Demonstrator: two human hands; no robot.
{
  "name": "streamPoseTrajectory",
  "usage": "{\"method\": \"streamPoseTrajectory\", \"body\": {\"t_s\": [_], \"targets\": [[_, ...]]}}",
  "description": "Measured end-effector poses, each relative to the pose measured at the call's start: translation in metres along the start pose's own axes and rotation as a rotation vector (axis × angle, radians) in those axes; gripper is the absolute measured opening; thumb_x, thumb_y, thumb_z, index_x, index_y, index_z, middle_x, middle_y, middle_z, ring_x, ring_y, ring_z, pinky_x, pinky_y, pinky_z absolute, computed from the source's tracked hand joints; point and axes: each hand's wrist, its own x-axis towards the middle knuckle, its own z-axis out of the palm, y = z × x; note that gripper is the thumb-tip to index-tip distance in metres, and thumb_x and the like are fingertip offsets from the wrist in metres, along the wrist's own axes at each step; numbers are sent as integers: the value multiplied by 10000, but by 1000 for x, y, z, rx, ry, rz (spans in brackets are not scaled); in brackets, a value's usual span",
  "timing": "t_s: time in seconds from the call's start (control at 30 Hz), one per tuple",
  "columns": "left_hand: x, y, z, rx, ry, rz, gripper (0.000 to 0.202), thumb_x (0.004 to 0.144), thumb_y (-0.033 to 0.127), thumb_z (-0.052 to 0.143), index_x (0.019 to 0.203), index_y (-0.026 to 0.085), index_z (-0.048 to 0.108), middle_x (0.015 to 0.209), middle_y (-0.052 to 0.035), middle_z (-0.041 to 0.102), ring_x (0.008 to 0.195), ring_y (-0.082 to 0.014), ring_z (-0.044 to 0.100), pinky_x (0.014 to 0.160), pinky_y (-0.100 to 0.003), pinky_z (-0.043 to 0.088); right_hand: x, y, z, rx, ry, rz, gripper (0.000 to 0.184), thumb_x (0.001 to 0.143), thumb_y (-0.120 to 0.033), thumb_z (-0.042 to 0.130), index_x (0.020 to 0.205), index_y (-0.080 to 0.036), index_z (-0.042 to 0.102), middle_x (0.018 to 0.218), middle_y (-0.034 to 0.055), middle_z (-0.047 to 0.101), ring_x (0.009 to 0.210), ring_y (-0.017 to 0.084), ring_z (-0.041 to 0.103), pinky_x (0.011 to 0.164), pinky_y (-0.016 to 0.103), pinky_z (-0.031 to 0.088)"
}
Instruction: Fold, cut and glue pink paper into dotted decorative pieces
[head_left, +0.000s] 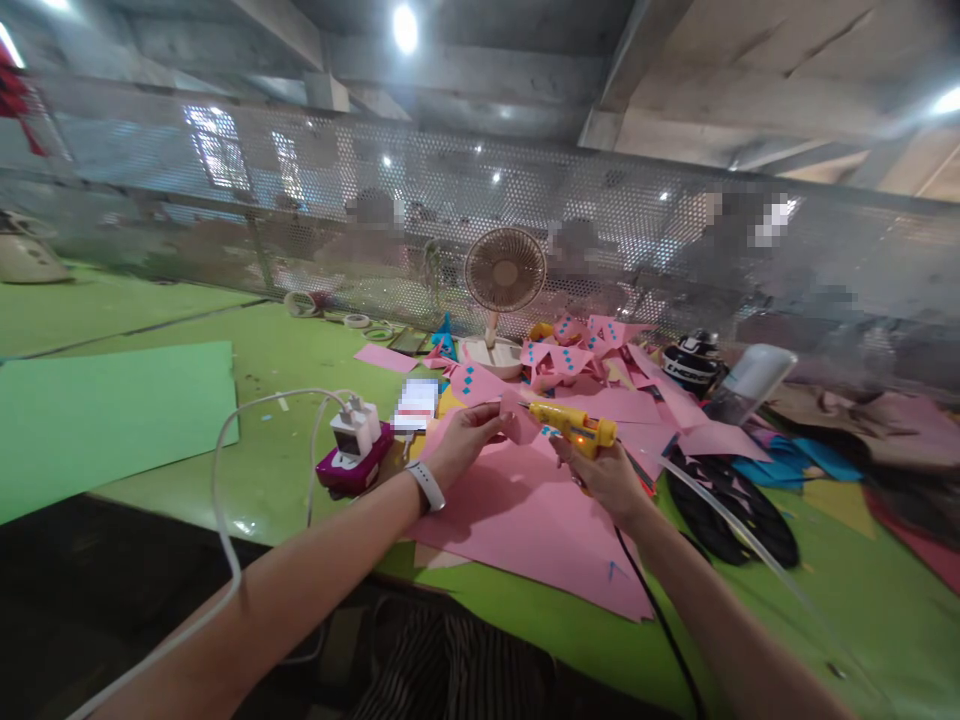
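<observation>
My right hand (600,475) is wrapped around a yellow hot glue gun (574,424) with a small orange light on its side. The nozzle points left, close to a small pink paper piece (521,420). That piece is pinched in the fingers of my left hand (472,428); whether the nozzle touches it I cannot tell. Under both hands lies a large pink sheet (525,520). Behind them are pink cut pieces with blue diamond marks (480,380). A black cord (652,595) runs down from the glue gun.
A purple power strip (352,468) with white chargers and a looping white cable (217,490) sits left. Behind stands a small fan (505,270). Right are black sandals (731,508), a black-lidded jar (691,365) and a translucent bottle (754,380). A green sheet (120,415) lies far left.
</observation>
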Motion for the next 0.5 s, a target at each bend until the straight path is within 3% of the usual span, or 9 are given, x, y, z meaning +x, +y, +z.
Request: {"method": "streamPoseTrajectory", "body": {"t_s": [0.5], "targets": [[-2, 4, 3, -19, 3, 0, 329, 682, 352, 732, 934, 146, 688, 922, -87, 653, 821, -181, 586, 732, -314, 468, -1, -1, 2, 3, 24, 25, 381, 668, -544, 677, 659, -182, 561, 430, -57, 427, 359, 69, 335, 342, 216, 252]]}}
